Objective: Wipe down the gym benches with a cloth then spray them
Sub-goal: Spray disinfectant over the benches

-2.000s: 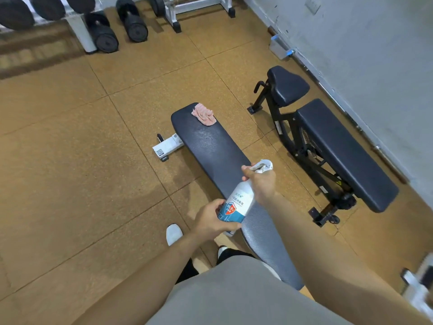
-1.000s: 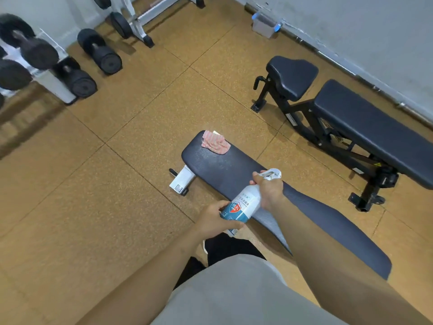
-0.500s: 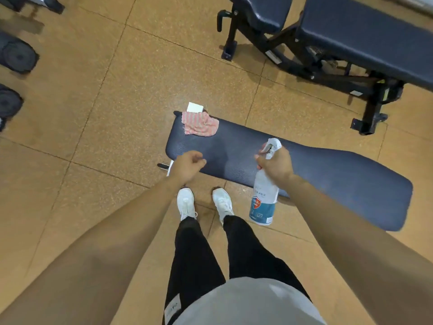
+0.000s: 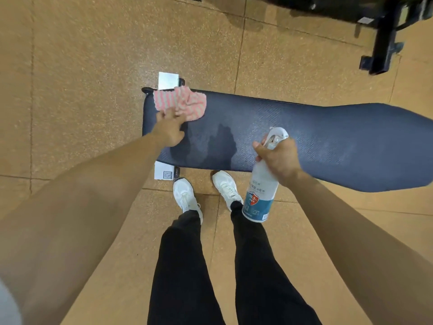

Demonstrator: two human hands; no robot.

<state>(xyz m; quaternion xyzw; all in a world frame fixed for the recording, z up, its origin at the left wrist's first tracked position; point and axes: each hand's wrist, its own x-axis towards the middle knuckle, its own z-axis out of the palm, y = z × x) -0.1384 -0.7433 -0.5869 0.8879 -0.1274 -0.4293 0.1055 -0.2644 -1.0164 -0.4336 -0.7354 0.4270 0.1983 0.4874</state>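
The bench is lying crosswise in front of the person, its left end squared off and its long pad running off the right edge of view. The cloth (pink and white striped, crumpled) is sitting at the far left corner of the pad, its top fold reaching the far edge. The left grip is stretching over the near edge, fingers fairly straight and released, their tips touching the cloth's near side. The right grip is clenching the neck of the bottle, which is hanging upright in front of the near edge with its nozzle over the pad. Between the two grips a darker patch is showing on the pad. To the right of the bottle the pad is lying bare.

The shoes are standing just beside the near edge, toes toward it. The floor is spreading wide to the left and beyond the far edge. A black frame is standing at the upper right, well apart from the bench.
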